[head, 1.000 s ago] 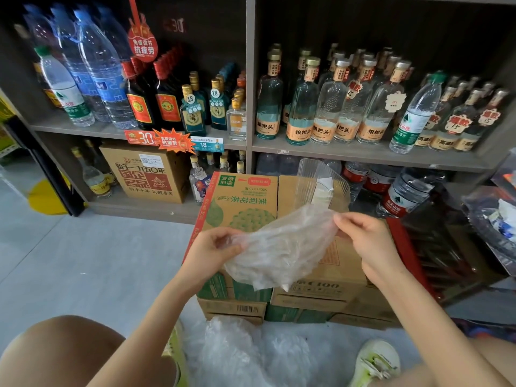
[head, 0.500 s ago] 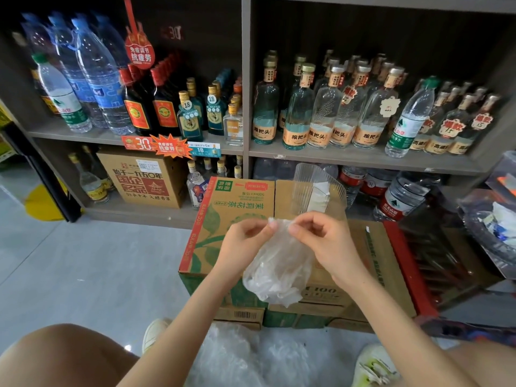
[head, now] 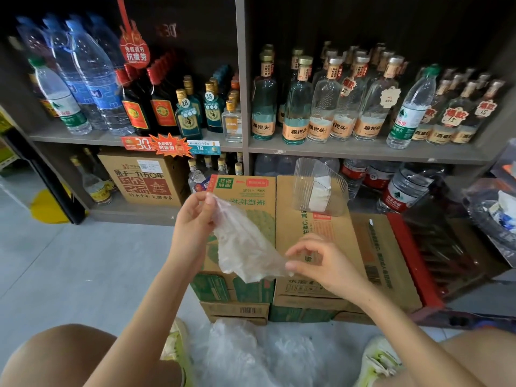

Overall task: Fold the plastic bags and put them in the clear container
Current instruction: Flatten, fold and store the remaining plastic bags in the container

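Loose bags lie heaped on the floor. Above them the left hand pinches the top corner of one plastic bag and the right hand pinches its lower corner, mid-fold. Next, I'd guess, comes another fold, then a reach to the clear container at the carton's far edge.
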`<state>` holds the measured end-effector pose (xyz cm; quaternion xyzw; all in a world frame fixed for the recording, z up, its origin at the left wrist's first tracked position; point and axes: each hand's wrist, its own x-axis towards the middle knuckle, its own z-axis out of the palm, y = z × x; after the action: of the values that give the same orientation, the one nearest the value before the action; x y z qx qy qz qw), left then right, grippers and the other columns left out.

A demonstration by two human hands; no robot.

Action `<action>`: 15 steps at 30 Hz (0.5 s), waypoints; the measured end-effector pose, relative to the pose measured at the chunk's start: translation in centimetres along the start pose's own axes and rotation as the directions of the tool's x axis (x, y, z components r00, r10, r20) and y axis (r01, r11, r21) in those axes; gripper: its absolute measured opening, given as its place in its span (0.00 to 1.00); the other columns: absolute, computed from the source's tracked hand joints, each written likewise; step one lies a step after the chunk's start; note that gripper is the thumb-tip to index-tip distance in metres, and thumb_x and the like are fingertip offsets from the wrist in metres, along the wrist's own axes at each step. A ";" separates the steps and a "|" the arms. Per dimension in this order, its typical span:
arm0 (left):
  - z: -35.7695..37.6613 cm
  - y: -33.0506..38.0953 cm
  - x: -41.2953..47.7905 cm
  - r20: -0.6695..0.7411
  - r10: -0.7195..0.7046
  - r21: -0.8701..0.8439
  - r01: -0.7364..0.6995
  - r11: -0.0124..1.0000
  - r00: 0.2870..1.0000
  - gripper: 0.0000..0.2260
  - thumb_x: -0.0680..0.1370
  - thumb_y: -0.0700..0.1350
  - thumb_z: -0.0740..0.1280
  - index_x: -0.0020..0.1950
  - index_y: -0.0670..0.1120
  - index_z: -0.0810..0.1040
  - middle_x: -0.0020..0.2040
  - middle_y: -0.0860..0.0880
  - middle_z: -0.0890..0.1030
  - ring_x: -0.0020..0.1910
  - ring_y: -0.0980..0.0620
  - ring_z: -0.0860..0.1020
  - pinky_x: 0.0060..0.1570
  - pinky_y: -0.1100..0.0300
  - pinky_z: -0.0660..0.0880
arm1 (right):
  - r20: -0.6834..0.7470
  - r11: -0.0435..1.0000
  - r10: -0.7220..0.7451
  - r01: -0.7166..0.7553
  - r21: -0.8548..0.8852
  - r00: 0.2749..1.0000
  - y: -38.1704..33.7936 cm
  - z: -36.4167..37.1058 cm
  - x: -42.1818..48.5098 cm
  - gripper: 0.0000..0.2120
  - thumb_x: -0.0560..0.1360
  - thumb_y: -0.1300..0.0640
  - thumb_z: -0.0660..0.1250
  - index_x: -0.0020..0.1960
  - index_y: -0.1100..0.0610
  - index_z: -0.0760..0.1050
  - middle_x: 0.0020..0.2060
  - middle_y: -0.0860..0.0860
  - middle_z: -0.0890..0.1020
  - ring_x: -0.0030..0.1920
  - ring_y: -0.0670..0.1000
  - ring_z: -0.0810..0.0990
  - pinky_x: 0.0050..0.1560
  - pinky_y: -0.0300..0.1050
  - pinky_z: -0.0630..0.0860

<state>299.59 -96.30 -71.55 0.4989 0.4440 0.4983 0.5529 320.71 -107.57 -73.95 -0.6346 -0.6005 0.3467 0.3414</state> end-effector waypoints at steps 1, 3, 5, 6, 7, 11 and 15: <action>-0.2 0.1 0.1 -0.036 -0.013 -0.028 0.012 1.000 0.999 0.08 0.83 0.45 0.60 0.47 0.45 0.75 0.37 0.45 0.75 0.36 0.50 0.73 0.42 0.57 0.73 | -0.004 0.999 -0.019 0.019 0.028 1.000 -0.3 0.5 0.1 0.16 0.63 0.36 0.68 0.50 0.38 0.76 0.50 0.34 0.76 0.56 0.35 0.72 0.57 0.33 0.65; -0.4 0.3 0.1 -0.117 -0.053 -0.111 0.040 0.993 0.992 0.09 0.83 0.45 0.59 0.45 0.47 0.75 0.36 0.49 0.76 0.34 0.54 0.74 0.38 0.62 0.72 | 0.014 0.995 -0.041 0.040 0.089 0.999 -1.1 1.9 0.4 0.22 0.63 0.36 0.69 0.56 0.36 0.72 0.59 0.33 0.70 0.62 0.32 0.67 0.60 0.28 0.60; -0.5 0.4 0.3 -0.170 -0.114 -0.213 0.076 0.974 0.979 0.10 0.83 0.45 0.58 0.45 0.48 0.75 0.36 0.51 0.76 0.36 0.55 0.74 0.41 0.60 0.71 | 0.041 0.992 -0.061 0.056 0.113 0.997 -1.6 3.3 0.9 0.24 0.63 0.35 0.69 0.58 0.34 0.69 0.63 0.32 0.66 0.65 0.31 0.63 0.59 0.24 0.57; -0.6 0.3 0.3 -0.180 -0.140 -0.251 0.092 0.964 0.974 0.10 0.83 0.46 0.59 0.44 0.48 0.75 0.37 0.50 0.77 0.37 0.53 0.74 0.44 0.57 0.71 | 0.042 0.991 -0.065 0.059 0.124 0.997 -1.7 4.0 1.1 0.24 0.63 0.36 0.70 0.57 0.34 0.69 0.63 0.32 0.66 0.64 0.29 0.63 0.59 0.23 0.57; -0.8 0.3 0.4 -0.185 -0.160 -0.276 0.105 0.955 0.970 0.10 0.83 0.46 0.59 0.44 0.47 0.75 0.38 0.49 0.77 0.39 0.52 0.75 0.46 0.55 0.72 | 0.034 0.989 -0.072 0.067 0.130 0.997 -1.7 4.6 1.4 0.22 0.64 0.38 0.71 0.56 0.34 0.69 0.63 0.32 0.66 0.64 0.29 0.63 0.58 0.21 0.58; -1.3 0.1 0.4 -0.204 -0.189 -0.334 0.113 0.936 0.961 0.10 0.83 0.46 0.59 0.45 0.46 0.75 0.40 0.47 0.78 0.41 0.50 0.76 0.47 0.53 0.74 | -0.090 0.989 -0.090 0.099 0.111 0.992 -1.3 6.4 2.2 0.09 0.72 0.53 0.73 0.51 0.47 0.78 0.52 0.38 0.77 0.55 0.34 0.74 0.56 0.28 0.66; -2.9 -0.6 1.3 -0.338 -0.134 -0.183 0.075 0.980 0.932 0.07 0.83 0.47 0.58 0.51 0.47 0.73 0.42 0.49 0.74 0.43 0.52 0.73 0.43 0.58 0.71 | -0.098 0.996 -0.085 0.086 0.007 0.992 -1.1 4.7 1.5 0.06 0.74 0.55 0.70 0.48 0.46 0.77 0.42 0.38 0.80 0.45 0.35 0.77 0.47 0.30 0.72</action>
<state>296.90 -94.69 -72.42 0.3302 0.5173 0.5840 0.5312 316.21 -105.90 -75.49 -0.6225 -0.6077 0.3039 0.3884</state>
